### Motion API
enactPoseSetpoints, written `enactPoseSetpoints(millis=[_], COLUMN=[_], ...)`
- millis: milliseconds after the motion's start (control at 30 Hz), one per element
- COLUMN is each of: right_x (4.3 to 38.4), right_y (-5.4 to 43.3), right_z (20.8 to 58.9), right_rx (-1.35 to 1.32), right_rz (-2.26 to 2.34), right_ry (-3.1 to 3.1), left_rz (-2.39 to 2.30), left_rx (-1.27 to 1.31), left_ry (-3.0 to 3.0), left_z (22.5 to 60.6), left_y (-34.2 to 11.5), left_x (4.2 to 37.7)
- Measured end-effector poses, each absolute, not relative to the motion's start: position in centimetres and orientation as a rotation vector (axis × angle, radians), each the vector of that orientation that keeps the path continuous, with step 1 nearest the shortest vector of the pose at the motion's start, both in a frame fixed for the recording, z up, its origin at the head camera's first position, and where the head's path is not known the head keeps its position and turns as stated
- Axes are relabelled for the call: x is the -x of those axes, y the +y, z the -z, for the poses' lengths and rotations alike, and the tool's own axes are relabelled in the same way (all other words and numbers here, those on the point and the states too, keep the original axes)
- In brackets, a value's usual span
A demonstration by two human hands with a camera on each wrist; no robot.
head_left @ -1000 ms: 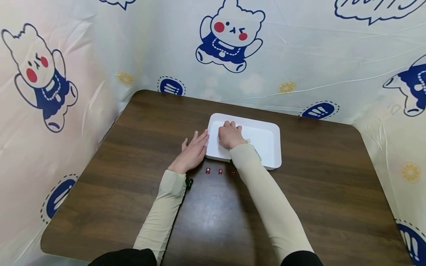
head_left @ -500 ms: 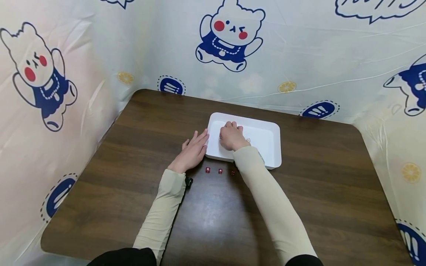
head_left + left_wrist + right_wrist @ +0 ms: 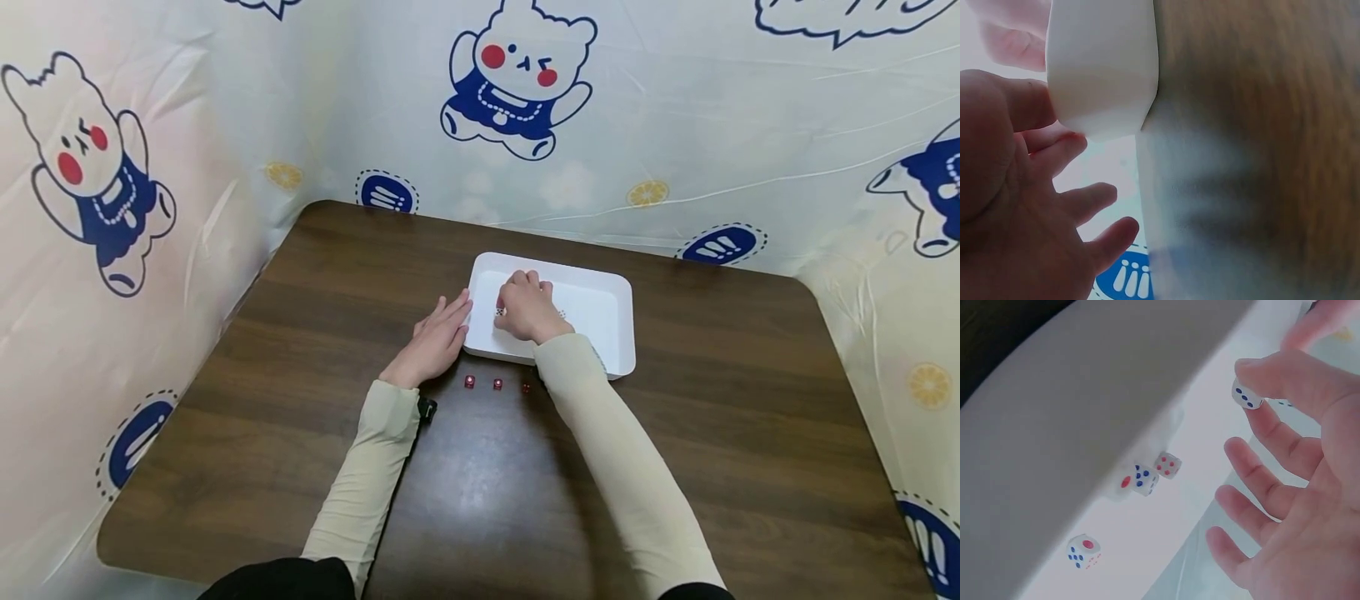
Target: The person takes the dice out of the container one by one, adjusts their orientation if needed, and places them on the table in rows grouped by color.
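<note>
The right hand [image 3: 528,308] pinched a white die [image 3: 1249,395] inside the white tray [image 3: 600,317].
Thumb and index finger gripped the die, the other fingers apart and slightly bent, the forearm crossing the tray's near edge; whether the die touched the tray floor was hard to tell. The left hand [image 3: 431,343] lay ungripping, fingers extended against the tray's left end. Other white dice [image 3: 1168,465] lay inside; three red dice [image 3: 497,384] sat in front on the table [image 3: 712,433].
</note>
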State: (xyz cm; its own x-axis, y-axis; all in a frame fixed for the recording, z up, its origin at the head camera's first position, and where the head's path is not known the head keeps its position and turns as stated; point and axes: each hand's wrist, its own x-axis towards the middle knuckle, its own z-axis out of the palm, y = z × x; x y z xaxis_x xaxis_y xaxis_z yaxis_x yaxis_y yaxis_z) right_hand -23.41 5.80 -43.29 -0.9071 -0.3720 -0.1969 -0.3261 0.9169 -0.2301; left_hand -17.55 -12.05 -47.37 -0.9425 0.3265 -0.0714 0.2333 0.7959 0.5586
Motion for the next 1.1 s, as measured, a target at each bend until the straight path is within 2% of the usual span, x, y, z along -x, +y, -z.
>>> enactPoseSetpoints(millis=[1100], right_x=[21.1], right_y=[6.9], right_z=[40.7], right_rx=[0.628], right_rz=[0.449], right_ry=[2.918], left_rz=[-0.809], left_rx=[-0.374], left_ry=[2.788], left_z=[46.7], left_y=[-11.7], left_x=[17.4])
